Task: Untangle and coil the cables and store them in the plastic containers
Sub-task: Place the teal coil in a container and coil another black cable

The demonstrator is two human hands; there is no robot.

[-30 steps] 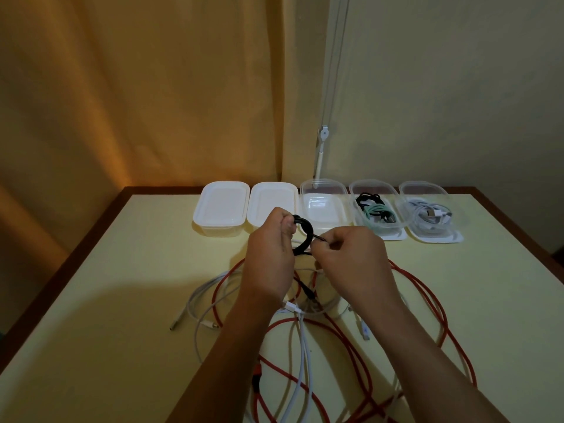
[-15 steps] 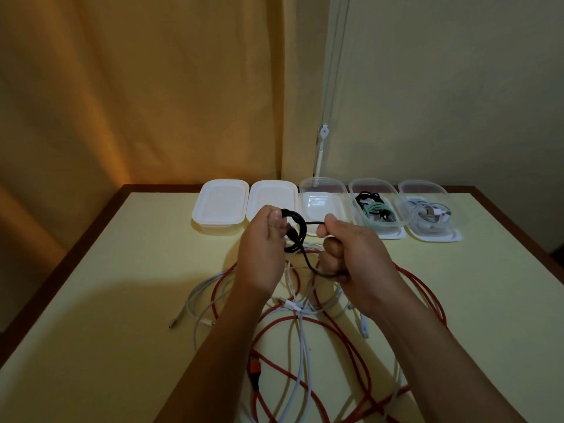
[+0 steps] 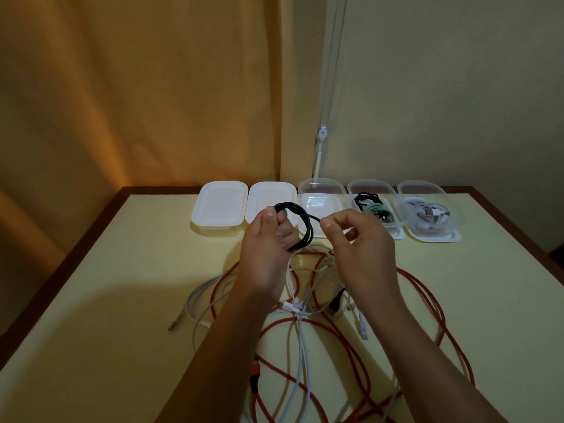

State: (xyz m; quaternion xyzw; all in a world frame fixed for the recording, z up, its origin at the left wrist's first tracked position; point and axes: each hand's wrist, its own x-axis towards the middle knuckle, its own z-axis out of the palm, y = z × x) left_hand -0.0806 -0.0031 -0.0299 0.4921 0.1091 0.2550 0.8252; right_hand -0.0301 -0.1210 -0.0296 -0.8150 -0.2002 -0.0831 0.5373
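My left hand grips a small coil of black cable above the table, in front of the containers. My right hand pinches the cable's free end between thumb and forefinger, just right of the coil. Below my hands a long red cable and white cables lie tangled on the table. At the far edge stands a row of plastic containers: two closed white ones, an open empty one, one with black and green cables, one with white cables.
The yellow table has a dark brown rim. An orange curtain and a pale wall stand behind it. A thin cord with a white fitting hangs down the wall behind the open container.
The black coil has been wound further. My right hand rose and moved from a loop of the cable to its free end beside the coil. My left hand stayed in place.
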